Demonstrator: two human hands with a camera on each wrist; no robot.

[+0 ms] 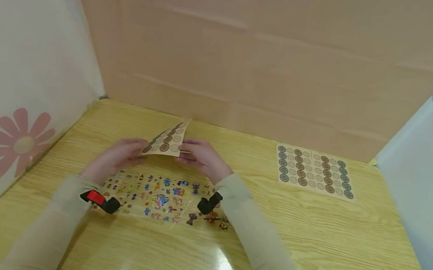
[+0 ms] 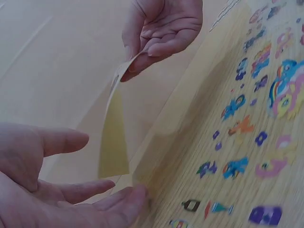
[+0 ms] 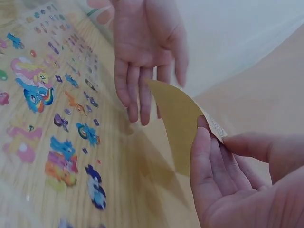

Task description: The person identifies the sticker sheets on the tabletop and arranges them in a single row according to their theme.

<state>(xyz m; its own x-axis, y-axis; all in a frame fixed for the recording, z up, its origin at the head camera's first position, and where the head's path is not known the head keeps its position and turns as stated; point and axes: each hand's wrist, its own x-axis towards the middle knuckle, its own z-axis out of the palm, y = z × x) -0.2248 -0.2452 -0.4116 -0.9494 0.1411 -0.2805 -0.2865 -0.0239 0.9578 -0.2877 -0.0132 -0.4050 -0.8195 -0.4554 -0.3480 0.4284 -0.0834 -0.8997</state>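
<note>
My right hand pinches one edge of a kraft-paper sheet of round stickers between thumb and fingers, up off the table. Its plain yellowish back faces the right wrist camera, and the sheet bends in a curve. Close to the sheet's other end is my left hand, its fingers extended and the thumb apart from them. A gap shows between that thumb and the paper in the left wrist view. Nearer me, clear sheets of cartoon stickers lie flat, with colourful ponies and small bottles on them.
A matching layout of round stickers on kraft paper lies flat at the table's back right. The wooden table meets a brown paper backdrop behind and patterned cloth walls at both sides. Black wrist cameras sit over the clear sheets.
</note>
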